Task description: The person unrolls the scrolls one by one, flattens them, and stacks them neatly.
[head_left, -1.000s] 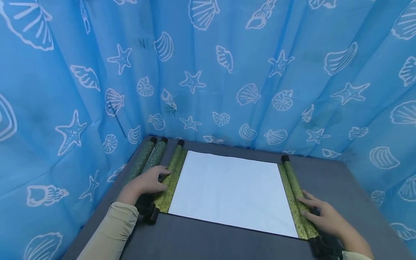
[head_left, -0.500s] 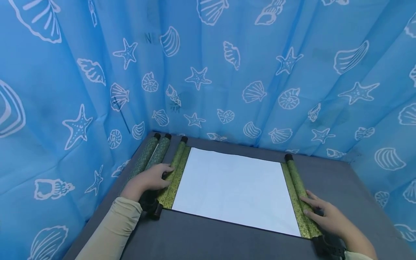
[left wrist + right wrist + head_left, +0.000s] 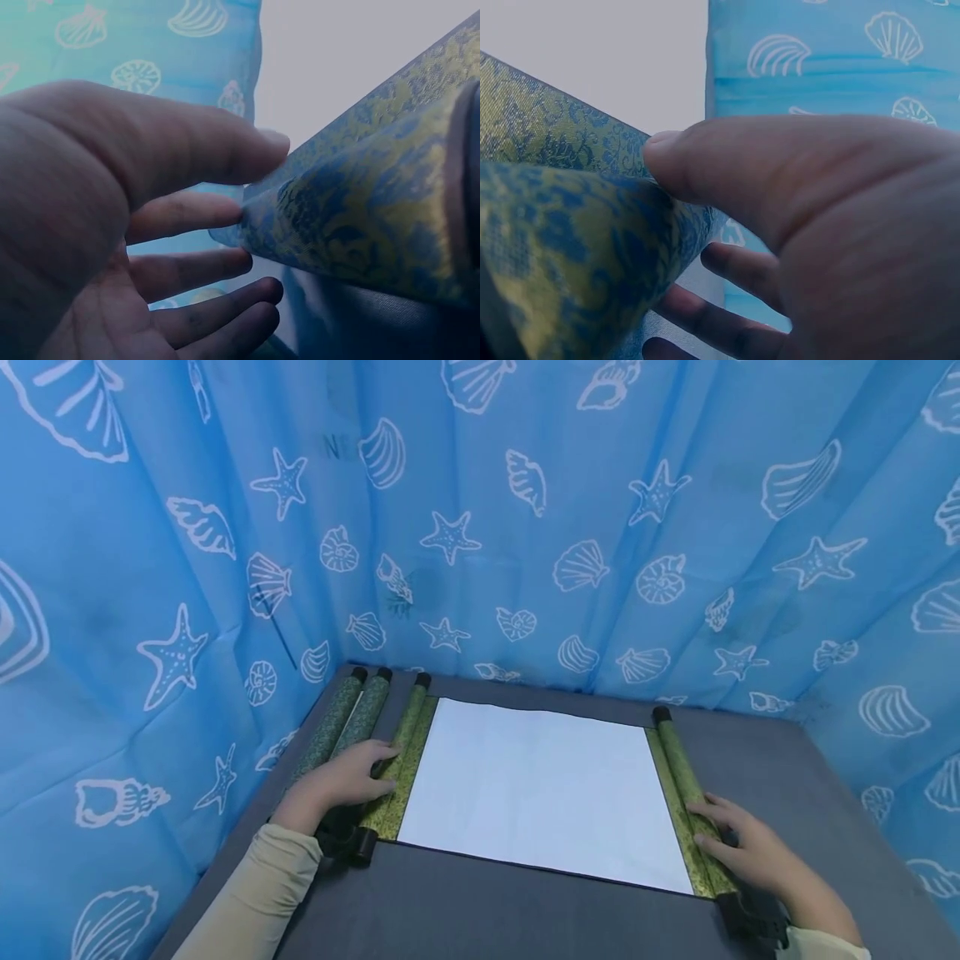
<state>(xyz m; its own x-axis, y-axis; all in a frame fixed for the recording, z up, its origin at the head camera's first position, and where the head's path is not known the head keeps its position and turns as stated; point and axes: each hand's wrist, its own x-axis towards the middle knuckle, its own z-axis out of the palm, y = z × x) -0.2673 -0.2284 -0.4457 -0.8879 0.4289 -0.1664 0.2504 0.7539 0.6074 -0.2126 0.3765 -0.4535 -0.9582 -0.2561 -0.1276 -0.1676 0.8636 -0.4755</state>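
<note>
Grey worktop [image 3: 480,918] | white scroll [image 3: 543,793] spans left grip [image 3: 345,778] to right grip [image 3: 753,842] | my relaxed fingers touch rollers [image 3: 675,752] running away from me

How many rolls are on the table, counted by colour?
Dark green rolls: 2
Yellow-green rolls: 2
Total: 4 rolls
</note>
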